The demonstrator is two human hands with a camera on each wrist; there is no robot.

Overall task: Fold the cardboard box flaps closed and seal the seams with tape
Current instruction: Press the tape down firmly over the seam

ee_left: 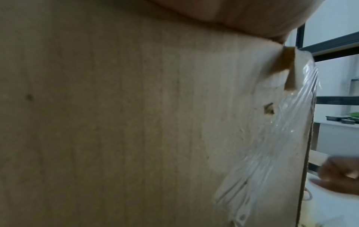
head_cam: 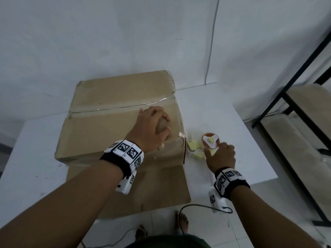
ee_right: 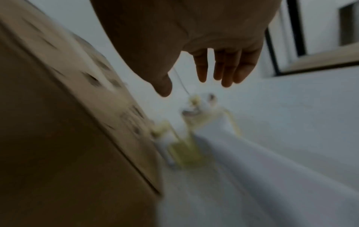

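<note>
Cardboard box (head_cam: 116, 122): on tabletop (head_cam: 223, 113), flaps closed, under left hand (head_cam: 152, 127), which pressed clear tape (ee_left: 272, 145). Right hand (head_cam: 221, 156): fingers released, above tape dispenser (head_cam: 206, 144). Advice: grip dispenser firmly, keep flaps pinned.

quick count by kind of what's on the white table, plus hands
cardboard box: 1
tape dispenser: 1
hands: 2, left hand on the box, right hand at the dispenser
total: 4
</note>
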